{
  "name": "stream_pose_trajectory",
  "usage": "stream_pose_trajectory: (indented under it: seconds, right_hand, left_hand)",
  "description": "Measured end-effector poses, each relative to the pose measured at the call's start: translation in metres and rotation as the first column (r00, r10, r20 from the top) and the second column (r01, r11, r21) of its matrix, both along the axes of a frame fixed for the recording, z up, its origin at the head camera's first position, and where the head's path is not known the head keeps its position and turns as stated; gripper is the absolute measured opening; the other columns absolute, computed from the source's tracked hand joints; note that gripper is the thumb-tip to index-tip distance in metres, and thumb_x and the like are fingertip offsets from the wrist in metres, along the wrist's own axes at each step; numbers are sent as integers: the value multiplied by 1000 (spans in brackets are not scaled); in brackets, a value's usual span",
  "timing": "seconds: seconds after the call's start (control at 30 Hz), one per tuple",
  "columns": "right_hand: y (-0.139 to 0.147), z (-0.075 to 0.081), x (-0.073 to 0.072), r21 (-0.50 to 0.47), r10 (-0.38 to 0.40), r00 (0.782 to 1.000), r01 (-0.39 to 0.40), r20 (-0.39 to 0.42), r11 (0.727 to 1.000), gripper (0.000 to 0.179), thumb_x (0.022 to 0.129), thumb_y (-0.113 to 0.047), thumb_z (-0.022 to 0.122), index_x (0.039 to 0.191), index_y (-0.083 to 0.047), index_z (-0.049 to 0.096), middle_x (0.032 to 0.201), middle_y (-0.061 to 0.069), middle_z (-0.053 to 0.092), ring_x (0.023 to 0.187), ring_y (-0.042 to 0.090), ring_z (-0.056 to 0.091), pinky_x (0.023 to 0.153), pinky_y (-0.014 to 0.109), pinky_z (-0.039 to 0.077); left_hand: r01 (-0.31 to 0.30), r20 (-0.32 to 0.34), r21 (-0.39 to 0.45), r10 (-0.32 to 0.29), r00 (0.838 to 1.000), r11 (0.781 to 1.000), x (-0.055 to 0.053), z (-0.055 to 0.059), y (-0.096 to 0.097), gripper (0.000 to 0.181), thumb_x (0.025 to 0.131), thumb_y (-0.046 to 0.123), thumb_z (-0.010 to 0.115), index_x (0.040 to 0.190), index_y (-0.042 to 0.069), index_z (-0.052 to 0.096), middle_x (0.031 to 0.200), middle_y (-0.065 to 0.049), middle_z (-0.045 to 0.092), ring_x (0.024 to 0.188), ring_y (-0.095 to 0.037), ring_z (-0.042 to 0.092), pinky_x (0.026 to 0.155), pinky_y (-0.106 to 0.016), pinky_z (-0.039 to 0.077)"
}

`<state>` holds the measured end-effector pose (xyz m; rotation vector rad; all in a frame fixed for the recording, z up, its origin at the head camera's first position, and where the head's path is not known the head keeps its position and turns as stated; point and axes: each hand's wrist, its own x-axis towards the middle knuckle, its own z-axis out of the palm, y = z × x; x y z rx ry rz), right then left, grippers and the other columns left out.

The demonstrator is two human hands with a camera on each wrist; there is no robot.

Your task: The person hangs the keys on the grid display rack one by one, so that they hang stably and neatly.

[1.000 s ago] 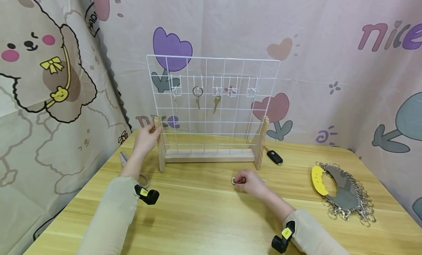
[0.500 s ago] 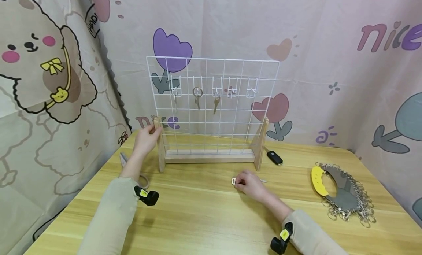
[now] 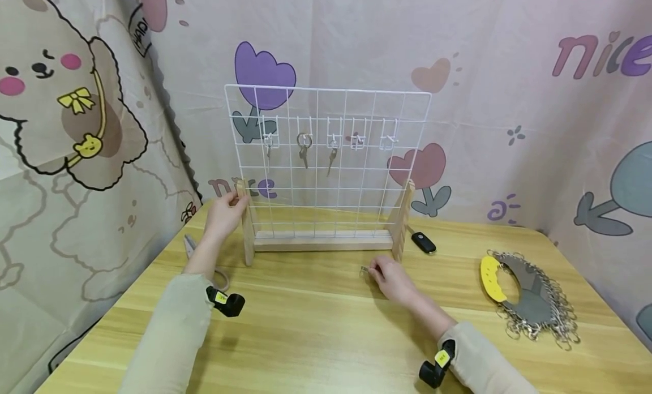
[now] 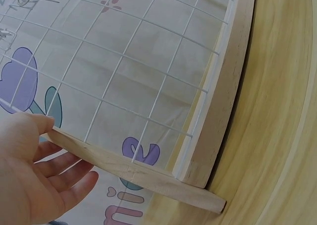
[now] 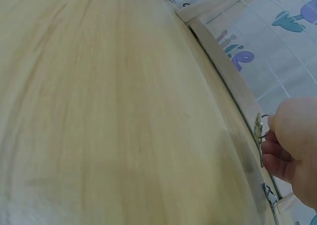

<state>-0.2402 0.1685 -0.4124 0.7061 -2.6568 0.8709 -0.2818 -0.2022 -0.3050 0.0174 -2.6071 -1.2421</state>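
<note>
My left hand [image 3: 224, 215] grips the left wooden upright [image 4: 124, 166] of a white wire grid rack [image 3: 326, 188], its thumb over the edge and fingers beneath in the left wrist view. Several white hooks [image 3: 389, 142] hang in a row on the grid. The left three carry keys, among them a key [image 3: 304, 155] on a round ring. Low in front of the rack's right end, my right hand [image 3: 392, 279] pinches a key ring with a metal key [image 5: 258, 136] dangling from it. The fingertips partly hide the ring.
A black car key [image 3: 424, 243] lies beside the rack's right foot. To the right is a yellow-and-grey ring holder [image 3: 492, 278] fringed with many metal rings. Scissors [image 3: 222, 278] lie partly under my left forearm. A patterned cloth backdrop [image 3: 489, 173] hangs behind the table.
My right hand has risen slightly from the tabletop, moving a little toward the rack, and the key has come up with it. The left hand stays on the upright.
</note>
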Motion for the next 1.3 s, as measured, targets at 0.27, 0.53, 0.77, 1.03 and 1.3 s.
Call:
stream_pose_trajectory:
  seconds: [0.27, 0.53, 0.77, 1.03, 1.3]
  right_hand:
    - [2, 2, -1, -19, -43, 998, 43, -38, 999, 10, 85, 8, 59, 83, -2, 58, 82, 5, 57, 75, 16, 53, 66, 32, 48]
    - [1, 15, -4, -111, -51, 994, 41, -95, 993, 11, 82, 14, 58, 86, 6, 64, 87, 14, 60, 76, 23, 58, 66, 34, 51]
    - [5, 46, -5, -214, -52, 999, 53, 6, 975, 12, 84, 13, 58, 92, 7, 64, 87, 14, 58, 72, 19, 55, 57, 23, 48]
    - [6, 97, -12, -243, -74, 997, 70, -9, 968, 10, 85, 3, 62, 94, 3, 67, 87, 11, 61, 70, 16, 54, 59, 23, 45]
    - [-8, 152, -19, -240, -57, 989, 22, -140, 970, 9, 86, -2, 63, 92, 2, 68, 80, 9, 61, 68, 17, 54, 58, 22, 43]
  left_hand:
    - [-1, 7, 11, 1, 1000, 1000, -2, 1, 0, 60, 98, 38, 39, 135, -9, 37, 131, -30, 44, 122, -43, 40, 102, -50, 33]
    - [-6, -10, 1, 6, 1000, 1000, -1, 1, 1, 58, 98, 37, 39, 134, -9, 39, 129, -30, 46, 121, -43, 41, 101, -50, 33]
    - [-2, 4, 12, 2, 1000, 1000, 0, 2, 2, 58, 99, 35, 38, 135, -10, 38, 130, -30, 44, 121, -43, 40, 102, -50, 33]
    - [-6, 11, 21, 6, 1000, 1000, 2, 2, 0, 58, 99, 36, 38, 135, -9, 38, 130, -29, 44, 121, -42, 40, 102, -50, 33]
    - [-3, 2, 6, 3, 1000, 1000, 1, 1, 0, 58, 99, 36, 38, 135, -9, 38, 131, -30, 44, 122, -43, 39, 102, -50, 32]
